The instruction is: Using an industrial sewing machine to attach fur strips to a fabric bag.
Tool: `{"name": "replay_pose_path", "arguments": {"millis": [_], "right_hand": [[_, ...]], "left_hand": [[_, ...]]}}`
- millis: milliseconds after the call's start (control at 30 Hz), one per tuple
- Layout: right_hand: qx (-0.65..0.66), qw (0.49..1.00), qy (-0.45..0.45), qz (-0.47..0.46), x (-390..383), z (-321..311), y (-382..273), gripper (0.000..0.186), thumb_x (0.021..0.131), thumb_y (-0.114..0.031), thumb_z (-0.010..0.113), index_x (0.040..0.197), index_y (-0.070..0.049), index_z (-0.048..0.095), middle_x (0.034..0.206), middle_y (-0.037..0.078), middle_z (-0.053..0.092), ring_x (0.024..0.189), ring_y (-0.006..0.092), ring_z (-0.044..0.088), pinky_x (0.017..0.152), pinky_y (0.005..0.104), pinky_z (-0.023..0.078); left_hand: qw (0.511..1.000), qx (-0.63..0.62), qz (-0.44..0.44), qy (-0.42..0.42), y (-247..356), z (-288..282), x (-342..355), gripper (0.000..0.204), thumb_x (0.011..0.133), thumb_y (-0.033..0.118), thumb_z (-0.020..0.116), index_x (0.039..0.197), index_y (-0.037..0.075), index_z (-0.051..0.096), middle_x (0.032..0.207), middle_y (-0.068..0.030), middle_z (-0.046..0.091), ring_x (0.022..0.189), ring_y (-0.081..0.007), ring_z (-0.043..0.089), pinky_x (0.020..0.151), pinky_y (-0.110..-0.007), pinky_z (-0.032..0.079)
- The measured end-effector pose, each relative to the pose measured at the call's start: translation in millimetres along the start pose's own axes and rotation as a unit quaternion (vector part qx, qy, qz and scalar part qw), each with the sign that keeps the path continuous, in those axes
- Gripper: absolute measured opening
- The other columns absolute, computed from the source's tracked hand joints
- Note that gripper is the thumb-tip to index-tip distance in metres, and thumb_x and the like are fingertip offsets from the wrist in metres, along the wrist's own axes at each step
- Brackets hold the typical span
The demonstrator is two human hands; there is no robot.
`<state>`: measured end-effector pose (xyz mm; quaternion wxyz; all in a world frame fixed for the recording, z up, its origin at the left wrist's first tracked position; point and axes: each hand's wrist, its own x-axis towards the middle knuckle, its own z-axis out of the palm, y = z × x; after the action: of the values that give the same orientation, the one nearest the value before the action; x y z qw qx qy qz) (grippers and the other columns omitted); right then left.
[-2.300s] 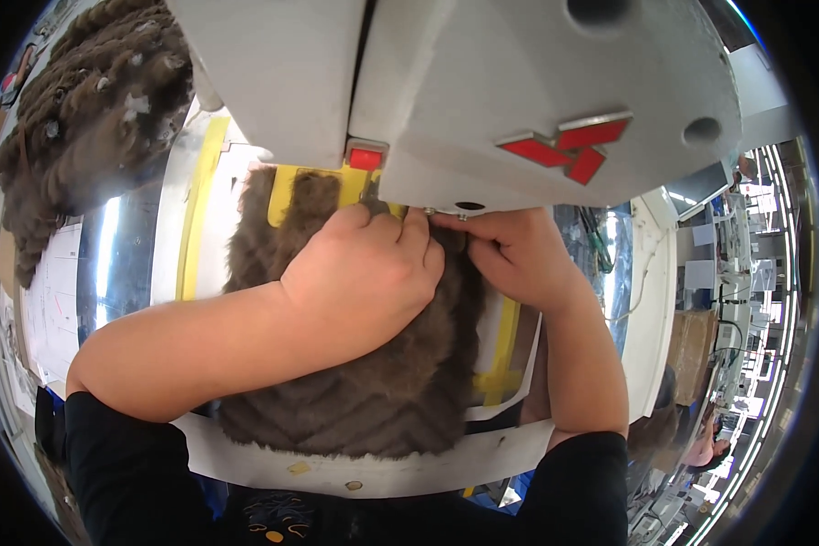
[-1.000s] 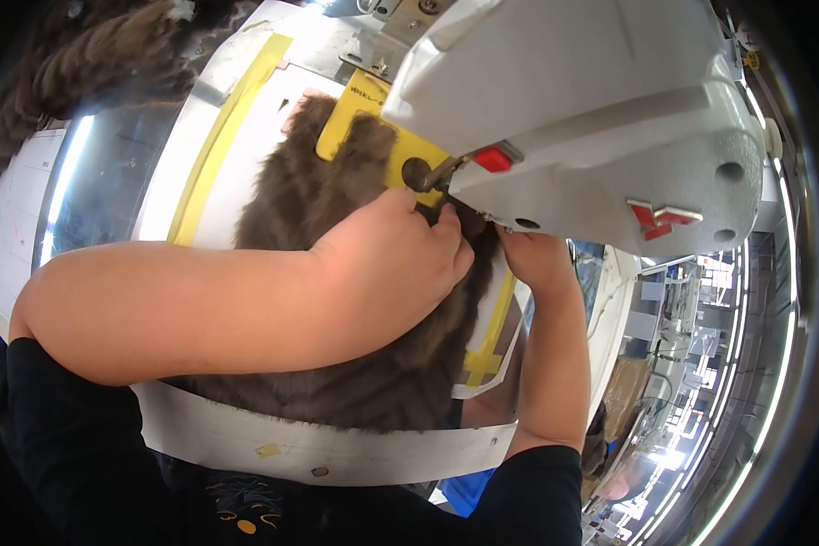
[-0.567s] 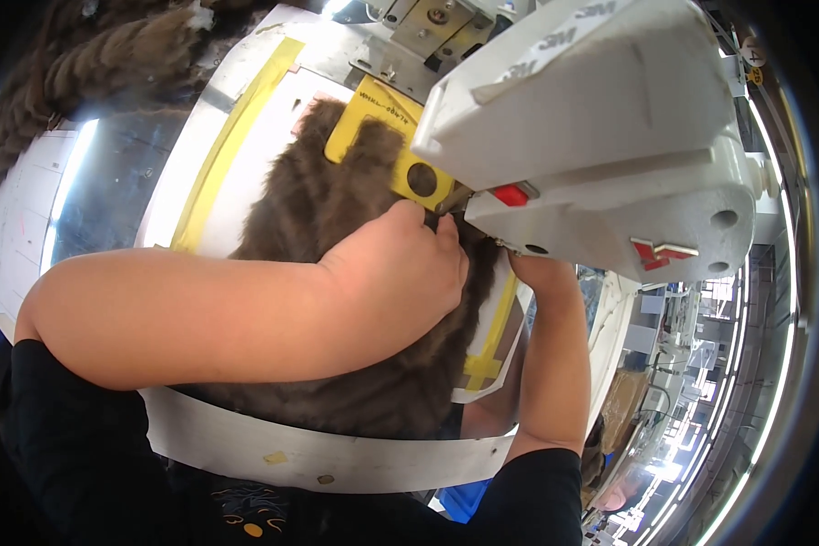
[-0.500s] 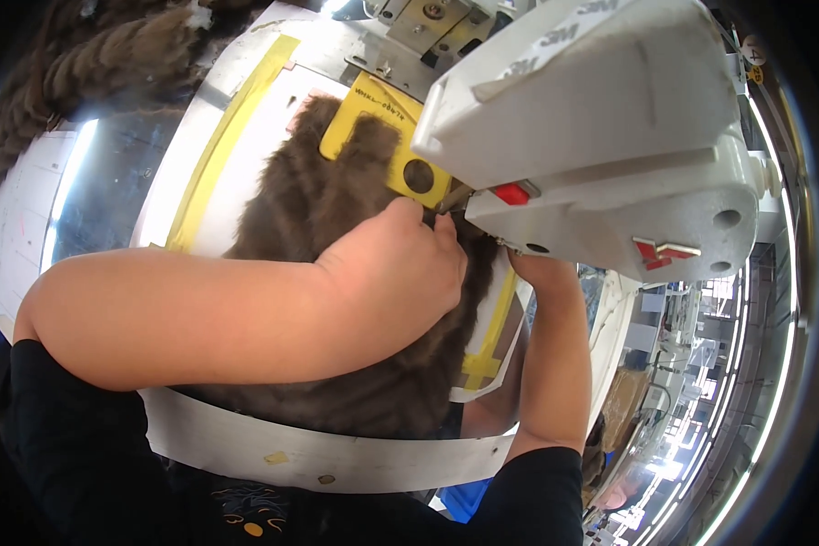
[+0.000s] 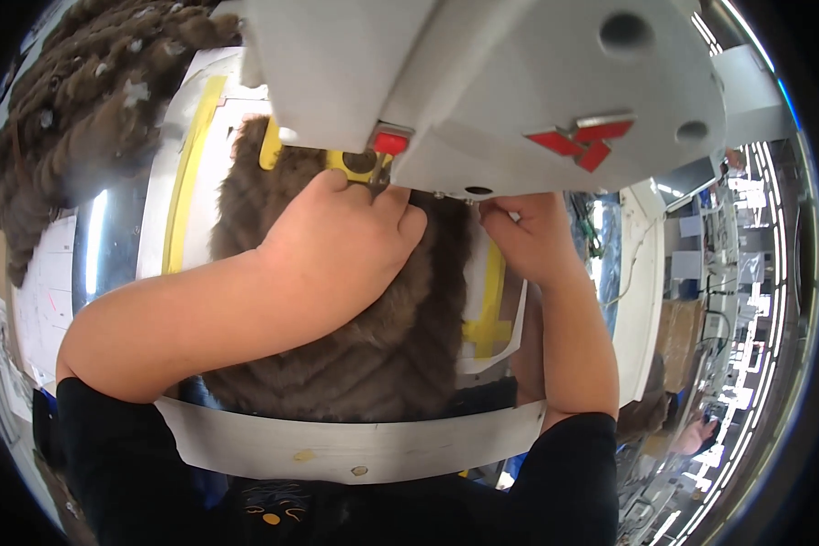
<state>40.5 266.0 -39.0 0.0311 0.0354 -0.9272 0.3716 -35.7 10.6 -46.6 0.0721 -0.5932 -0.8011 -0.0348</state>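
Note:
A brown fur piece (image 5: 337, 373) lies on the white work surface under the head of a sewing machine (image 5: 482, 118). My left hand (image 5: 346, 241) is closed with bent fingers, gripping the fur just in front of the needle area. Over at the fur's right edge, my right hand (image 5: 528, 237) is curled closed. The machine head partly hides its fingertips, so what they pinch does not show. Behind my left hand, a yellow plate (image 5: 337, 162) with a round hole sits partly under the machine head.
More brown fur (image 5: 82, 127) is heaped at the far left. Yellow tape strips (image 5: 191, 182) run along the white surface. A pale curved table edge (image 5: 355, 441) lies close to my body. A cardboard box (image 5: 681, 341) stands off to the right.
The view has shifted, and the machine head now covers more of the yellow plate. My right hand shows more fully, out from behind the machine head. My left hand stays on the fur.

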Motion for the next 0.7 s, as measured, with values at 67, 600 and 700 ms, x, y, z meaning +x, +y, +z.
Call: {"name": "replay_pose_path", "arguments": {"millis": [67,600,700], "right_hand": [[-0.065,0.997,-0.035,-0.016,-9,-4,-8,0.037,0.083,0.0,0.061,0.116,-0.006,0.075,0.108,0.013,0.075,0.096,0.0295,0.072,0.084,0.0344,0.057],[-0.134,0.98,-0.034,-0.143,-7,25,-6,0.034,0.086,-0.007,0.057,0.115,-0.011,0.076,0.125,0.003,0.073,0.107,0.0267,0.07,0.087,0.0412,0.058],[-0.133,0.98,-0.041,-0.142,-6,25,-8,0.033,0.087,-0.007,0.057,0.113,-0.011,0.076,0.125,0.003,0.074,0.107,0.0263,0.07,0.087,0.0413,0.058]], "left_hand": [[1.0,-0.007,-0.001,0.017,1,-1,4,0.023,0.079,0.013,0.063,0.101,0.007,0.061,0.108,-0.0085,0.067,0.08,-0.0207,0.066,0.077,-0.034,0.048],[1.0,0.004,0.022,0.021,-2,-11,9,0.022,0.081,0.01,0.063,0.102,0.004,0.062,0.104,-0.0094,0.068,0.081,-0.0209,0.069,0.073,-0.034,0.05],[0.999,-0.002,0.028,0.014,-2,-16,8,0.022,0.082,0.009,0.063,0.103,0.003,0.062,0.108,-0.0116,0.069,0.082,-0.022,0.07,0.072,-0.034,0.051]]}}
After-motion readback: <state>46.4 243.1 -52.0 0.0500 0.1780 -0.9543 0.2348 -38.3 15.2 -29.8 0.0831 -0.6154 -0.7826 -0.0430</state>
